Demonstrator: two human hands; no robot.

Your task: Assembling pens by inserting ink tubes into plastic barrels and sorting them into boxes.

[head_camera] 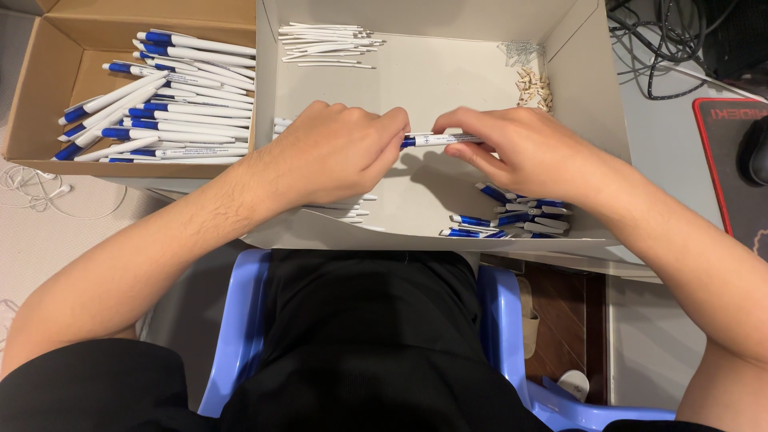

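Observation:
Both hands meet over a shallow white box [416,88] on the desk. My left hand [336,152] and my right hand [516,148] grip the two ends of one blue and white pen [436,140], held level between them. Beneath my right hand, in the box's near right corner, lies a small heap of blue pen parts [512,220]. White pen parts [348,210] show under my left hand. Thin white refills [328,44] lie at the box's far left. Small springs [520,52] and tan tips [534,88] sit at its far right.
A brown cardboard box [48,88] at the left holds several finished blue and white pens [168,96]. Black cables [664,48] and a dark mat with a red edge [720,152] lie at the right. I sit on a blue plastic chair [240,336].

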